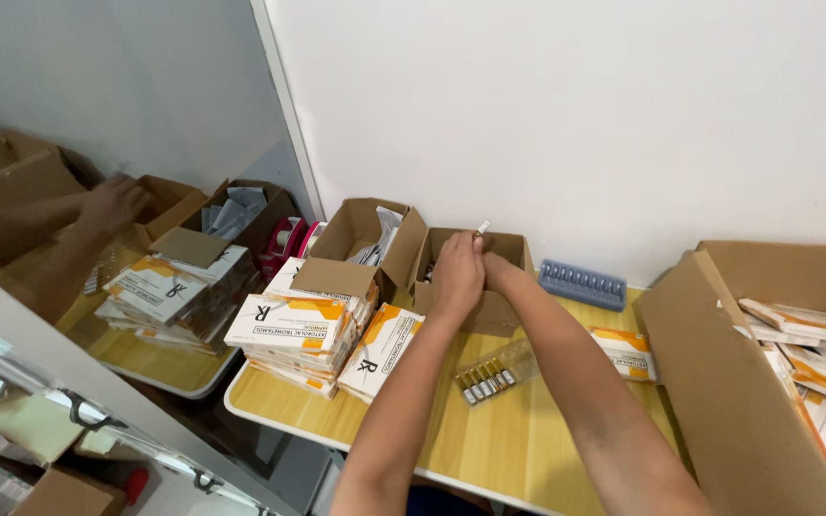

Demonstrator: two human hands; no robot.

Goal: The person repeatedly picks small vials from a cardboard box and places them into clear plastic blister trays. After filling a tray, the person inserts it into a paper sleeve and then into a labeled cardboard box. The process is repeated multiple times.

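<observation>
Over the small open carton point(489, 311), left hand point(456, 272) and right hand point(491, 265) pinching 1 white slip point(483, 227) together.

Your surface: a light wooden table point(528, 449) with a white edge. On it you have:
- far: two open cardboard boxes point(360, 250), blue ampoule tray point(582, 284)
- left: stacked white-and-orange cartons point(291, 334)
- centre: clear tray of amber ampoules point(494, 373)
- right: large cardboard box point(728, 382)

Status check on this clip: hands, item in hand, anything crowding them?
Left hand and right hand together over small open cardboard box, pinching a small white item. Clear tray of amber ampoules lies beside the forearms. Nothing blocking.
</observation>
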